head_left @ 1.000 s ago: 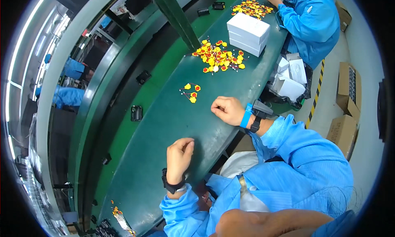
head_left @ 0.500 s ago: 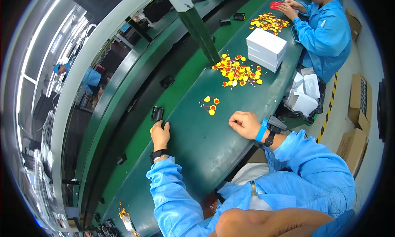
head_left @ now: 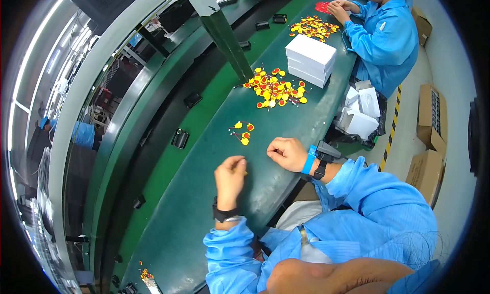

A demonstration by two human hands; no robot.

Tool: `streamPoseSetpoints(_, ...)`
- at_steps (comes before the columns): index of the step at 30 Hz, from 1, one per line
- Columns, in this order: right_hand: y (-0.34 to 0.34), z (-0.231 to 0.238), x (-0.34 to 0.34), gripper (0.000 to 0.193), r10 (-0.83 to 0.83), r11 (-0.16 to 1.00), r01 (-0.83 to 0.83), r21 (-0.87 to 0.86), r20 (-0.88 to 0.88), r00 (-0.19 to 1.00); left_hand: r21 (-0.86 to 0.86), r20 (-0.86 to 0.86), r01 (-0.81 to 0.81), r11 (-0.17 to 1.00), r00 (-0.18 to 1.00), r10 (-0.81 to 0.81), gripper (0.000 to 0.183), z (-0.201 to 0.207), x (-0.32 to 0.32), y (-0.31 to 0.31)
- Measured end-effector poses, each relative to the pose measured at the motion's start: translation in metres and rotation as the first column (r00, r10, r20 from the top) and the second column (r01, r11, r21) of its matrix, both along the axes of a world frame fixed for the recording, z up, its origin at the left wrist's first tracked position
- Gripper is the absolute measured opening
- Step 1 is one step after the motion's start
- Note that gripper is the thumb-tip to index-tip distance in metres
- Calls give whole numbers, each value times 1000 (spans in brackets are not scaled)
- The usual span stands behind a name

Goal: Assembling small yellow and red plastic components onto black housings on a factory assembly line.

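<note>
My left hand [head_left: 230,179] is raised over the green work surface [head_left: 189,212], its fingers closed in a pinch. A bit of a small yellow piece shows at its fingertips, the rest covered by the hand. To its right, my right hand [head_left: 288,153] is curled with thumb and fingers together; whatever it may hold is hidden. Just beyond both hands lie several small yellow-and-red discs with thin wires [head_left: 245,136]. Farther off is a large heap of the same wired discs [head_left: 273,89].
Stacked white boxes [head_left: 310,59] stand beyond the heap. A co-worker in blue [head_left: 385,44] handles red pieces at the far end, near another pile of discs [head_left: 314,27]. A black-lined bin of white cartons [head_left: 361,110] stands right of the table. Black parts [head_left: 179,138] rest on the green strip left.
My left hand has come from the table's left edge rightward, nearer my right hand, with the yellow piece at its fingertips. My right hand keeps its curled pose. The whole view has shifted slightly.
</note>
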State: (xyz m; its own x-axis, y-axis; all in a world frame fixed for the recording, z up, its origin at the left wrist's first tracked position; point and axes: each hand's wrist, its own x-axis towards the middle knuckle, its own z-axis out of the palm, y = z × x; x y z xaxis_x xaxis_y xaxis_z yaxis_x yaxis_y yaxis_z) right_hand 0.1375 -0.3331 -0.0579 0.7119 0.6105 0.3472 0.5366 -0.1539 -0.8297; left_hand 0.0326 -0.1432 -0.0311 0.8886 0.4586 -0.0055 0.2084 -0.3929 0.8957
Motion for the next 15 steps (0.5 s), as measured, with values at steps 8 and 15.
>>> streamPoseSetpoints(8, 9, 7, 1, 16, 11, 990, -11, -141, -1, 1000, 198, 44, -132, 971, 991, 126, 13, -24, -18, -35)
streamPoseSetpoints(15, 56, 30, 30, 29, 56, 941, -10, -338, 126, 990, 261, 122, -148, 954, 985, 119, 10, -22, -14, -38)
